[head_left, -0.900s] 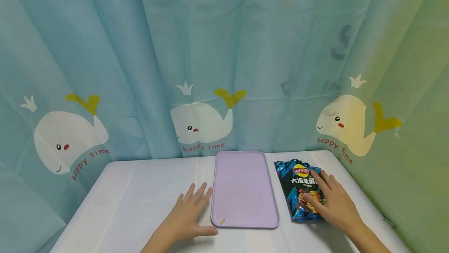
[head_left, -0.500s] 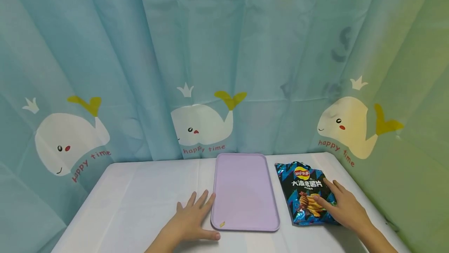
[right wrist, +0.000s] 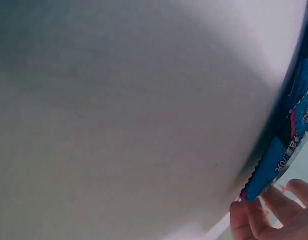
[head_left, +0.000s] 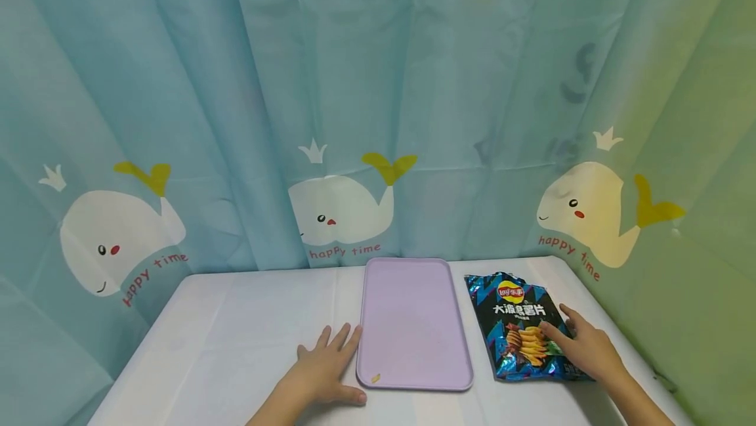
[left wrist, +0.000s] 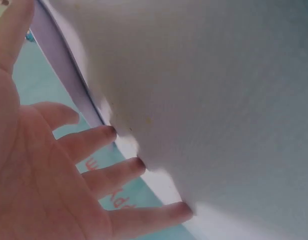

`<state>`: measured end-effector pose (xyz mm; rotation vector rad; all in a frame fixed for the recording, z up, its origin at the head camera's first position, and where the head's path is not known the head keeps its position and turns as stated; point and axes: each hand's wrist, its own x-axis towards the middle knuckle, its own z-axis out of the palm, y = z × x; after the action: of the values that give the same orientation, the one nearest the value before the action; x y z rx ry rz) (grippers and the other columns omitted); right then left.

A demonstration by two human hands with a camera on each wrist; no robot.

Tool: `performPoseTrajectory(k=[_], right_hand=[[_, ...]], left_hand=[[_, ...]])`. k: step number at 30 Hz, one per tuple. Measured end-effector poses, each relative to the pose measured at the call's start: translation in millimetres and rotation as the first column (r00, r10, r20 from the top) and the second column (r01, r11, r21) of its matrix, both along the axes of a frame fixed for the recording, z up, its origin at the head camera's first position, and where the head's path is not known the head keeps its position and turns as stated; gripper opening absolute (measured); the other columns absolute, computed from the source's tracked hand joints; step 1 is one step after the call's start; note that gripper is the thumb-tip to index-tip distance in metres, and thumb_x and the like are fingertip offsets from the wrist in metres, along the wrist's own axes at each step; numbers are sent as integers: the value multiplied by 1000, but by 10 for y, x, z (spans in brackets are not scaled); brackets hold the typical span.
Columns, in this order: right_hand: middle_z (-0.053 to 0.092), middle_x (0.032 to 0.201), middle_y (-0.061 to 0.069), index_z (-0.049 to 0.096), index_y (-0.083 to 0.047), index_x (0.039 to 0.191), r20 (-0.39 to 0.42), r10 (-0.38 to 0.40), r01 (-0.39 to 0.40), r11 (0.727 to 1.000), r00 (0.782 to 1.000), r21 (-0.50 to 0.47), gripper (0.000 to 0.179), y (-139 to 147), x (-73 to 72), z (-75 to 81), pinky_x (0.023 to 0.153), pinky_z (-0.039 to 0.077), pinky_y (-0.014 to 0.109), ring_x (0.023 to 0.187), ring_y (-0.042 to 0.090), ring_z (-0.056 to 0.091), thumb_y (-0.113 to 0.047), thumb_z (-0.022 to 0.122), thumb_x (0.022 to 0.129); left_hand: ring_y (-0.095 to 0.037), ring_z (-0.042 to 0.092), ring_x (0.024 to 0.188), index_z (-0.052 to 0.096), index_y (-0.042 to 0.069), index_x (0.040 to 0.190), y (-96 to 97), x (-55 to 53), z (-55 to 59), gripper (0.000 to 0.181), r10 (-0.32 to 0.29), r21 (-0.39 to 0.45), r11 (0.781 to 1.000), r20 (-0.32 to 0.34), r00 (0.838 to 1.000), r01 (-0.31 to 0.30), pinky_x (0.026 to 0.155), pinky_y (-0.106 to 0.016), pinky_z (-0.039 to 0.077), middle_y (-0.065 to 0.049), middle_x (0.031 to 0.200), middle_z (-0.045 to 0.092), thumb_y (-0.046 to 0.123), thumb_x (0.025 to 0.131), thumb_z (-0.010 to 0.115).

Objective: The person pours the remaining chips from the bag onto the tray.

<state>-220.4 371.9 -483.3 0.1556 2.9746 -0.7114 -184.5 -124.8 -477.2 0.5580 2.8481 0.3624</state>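
Observation:
A blue and black bag of potato chips point(head_left: 516, 334) lies flat at the right of the table. My right hand point(head_left: 590, 347) rests at its right side, thumb over the printed front and index finger along the right edge; the other fingers are mostly hidden from above. In the right wrist view, bent fingers point(right wrist: 274, 212) touch the bag's corner point(right wrist: 269, 175). A flat lilac tray point(head_left: 413, 321) lies mid-table. My left hand point(head_left: 325, 370) is spread at its left edge, fingertips right at the rim and thumb near the front left corner. The left hand holds nothing.
A small yellow mark point(head_left: 375, 379) shows in the tray's front left corner. A white cloth covers the table point(head_left: 248, 327). Behind the table and along both sides hangs a blue-green curtain point(head_left: 449, 85) printed with whales.
My right hand has slid right off the bag's front to its right edge, uncovering more of the print. My left hand stays beside the tray, and the bag and tray lie where they were.

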Motion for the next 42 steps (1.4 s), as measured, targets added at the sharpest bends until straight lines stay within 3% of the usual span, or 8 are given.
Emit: performPoseTrajectory(k=[9, 15, 17, 20, 25, 29, 35, 42], right_hand=[[46, 140, 39, 24, 9, 152, 2, -103, 101, 967, 995, -236, 79, -8, -24, 35, 97, 42, 66, 127, 59, 42, -48, 49, 102], [36, 143, 41, 26, 6, 153, 52, -176, 181, 882, 983, -435, 72, -22, -63, 15, 100, 41, 60, 127, 52, 41, -43, 47, 104], [38, 142, 40, 27, 5, 153, 38, -186, 182, 868, 982, -463, 69, -44, -66, 18, 95, 46, 52, 123, 47, 46, -41, 46, 105], [51, 133, 35, 32, 2, 152, -17, -197, 167, 873, 980, -457, 63, -91, -58, 45, 85, 49, 36, 109, 32, 57, -37, 46, 105], [69, 100, -1, 42, -2, 148, -173, -217, 113, 876, 961, -469, 54, -184, -13, 143, 70, 45, 17, 84, -2, 55, -33, 52, 104], [65, 89, -18, 48, -3, 144, -308, -203, 29, 873, 930, -487, 50, -273, 18, 265, 68, 45, 14, 80, -6, 55, -31, 56, 103], [65, 86, -16, 57, -6, 138, -465, -145, -88, 893, 873, -442, 42, -435, 36, 462, 68, 45, 12, 79, -2, 58, -24, 61, 101], [70, 87, -14, 62, -5, 132, -581, -51, -212, 902, 813, -376, 35, -645, 51, 679, 68, 48, 11, 78, -4, 62, -15, 64, 99]], left_hand=[[-57, 29, 141, 33, 13, 156, 4, 1, 10, 108, 17, -8, 1000, -39, 999, -18, 87, -88, 30, -21, 159, 33, 72, 73, 68], [-58, 29, 140, 34, 15, 156, 18, -23, 21, 107, 17, -3, 1000, -40, 999, -18, 86, -88, 30, -21, 159, 34, 72, 73, 68], [-58, 29, 140, 35, 15, 155, 21, -22, 31, 105, 17, -9, 1000, -34, 999, -17, 86, -88, 29, -21, 158, 34, 72, 73, 68], [-58, 29, 140, 36, 15, 155, 22, -15, 42, 104, 15, -15, 1000, -32, 999, -15, 85, -89, 29, -20, 158, 35, 71, 74, 68], [-58, 29, 140, 36, 16, 155, 17, -17, 45, 104, 14, -8, 1000, -32, 999, -14, 85, -89, 29, -20, 158, 35, 71, 74, 69], [-58, 29, 140, 36, 16, 155, 13, -27, 40, 104, 15, -4, 1000, -27, 1000, -15, 85, -89, 28, -20, 158, 35, 72, 74, 68], [-58, 28, 141, 36, 17, 155, 9, -31, 24, 104, 18, -4, 1000, -20, 1000, -18, 86, -89, 27, -19, 159, 34, 72, 74, 68], [-57, 27, 141, 36, 18, 155, 21, -43, 23, 104, 22, -1, 1000, -11, 1000, -22, 87, -89, 27, -19, 159, 34, 72, 74, 68]])
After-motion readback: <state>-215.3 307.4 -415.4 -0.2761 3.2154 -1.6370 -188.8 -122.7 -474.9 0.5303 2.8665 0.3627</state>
